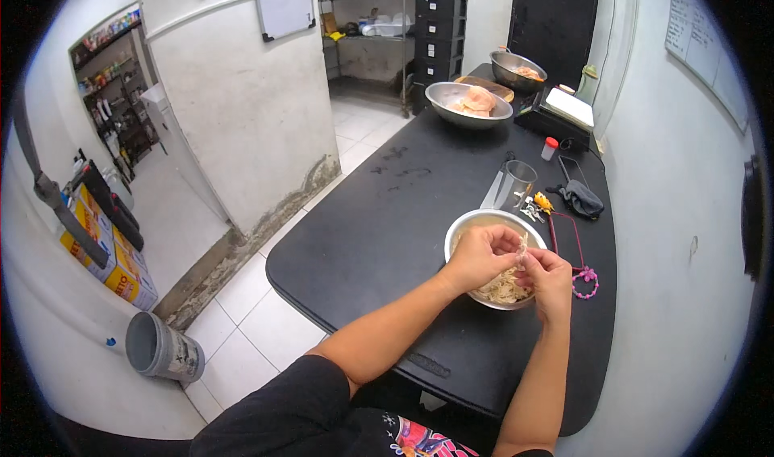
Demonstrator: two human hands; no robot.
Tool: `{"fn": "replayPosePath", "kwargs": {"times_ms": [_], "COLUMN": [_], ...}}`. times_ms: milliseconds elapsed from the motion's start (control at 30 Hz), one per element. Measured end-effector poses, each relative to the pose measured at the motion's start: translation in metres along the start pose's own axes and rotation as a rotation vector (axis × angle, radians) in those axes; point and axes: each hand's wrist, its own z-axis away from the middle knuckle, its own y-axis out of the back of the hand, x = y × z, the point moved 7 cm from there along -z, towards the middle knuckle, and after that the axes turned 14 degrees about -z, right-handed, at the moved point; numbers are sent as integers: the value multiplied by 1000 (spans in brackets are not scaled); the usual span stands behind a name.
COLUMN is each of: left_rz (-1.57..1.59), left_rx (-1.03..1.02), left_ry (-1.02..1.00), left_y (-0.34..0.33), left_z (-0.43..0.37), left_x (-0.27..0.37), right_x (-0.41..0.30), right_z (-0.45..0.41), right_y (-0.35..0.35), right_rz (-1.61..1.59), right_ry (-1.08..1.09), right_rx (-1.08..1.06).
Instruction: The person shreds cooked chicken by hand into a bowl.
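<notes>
A metal bowl (452,230) stands on the black table before me, with pale shredded meat (500,289), apparently chicken, inside. Above it, my left hand (484,251) pinches a small piece of the meat (522,248) between thumb and fingers. My right hand (549,278) grips the same piece from the other side, so the fingertips of both hands nearly meet. Part of the bowl and its contents is hidden behind my hands.
Beyond the bowl are a clear plastic cup (519,182), keys (532,210), a red-edged phone case (568,239) and a beaded bracelet (585,283). Farther back stand a bowl of raw meat (441,103), a second metal bowl (505,73) and a scale (556,115). A wall borders the table's right side.
</notes>
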Motion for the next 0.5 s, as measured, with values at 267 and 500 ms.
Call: {"fn": "replayPosePath", "kwargs": {"times_ms": [267, 500], "left_rz": [-137, -80], "left_rx": [11, 12], "left_ry": [111, 155], "left_y": [9, 7], "left_z": [-5, -1], "left_x": [-8, -4], "right_x": [0, -1], "right_z": [-3, -2], "right_y": [-1, -4], "right_rz": [-67, -52], "right_ry": [30, 43], "right_rx": [-25, -30]}}
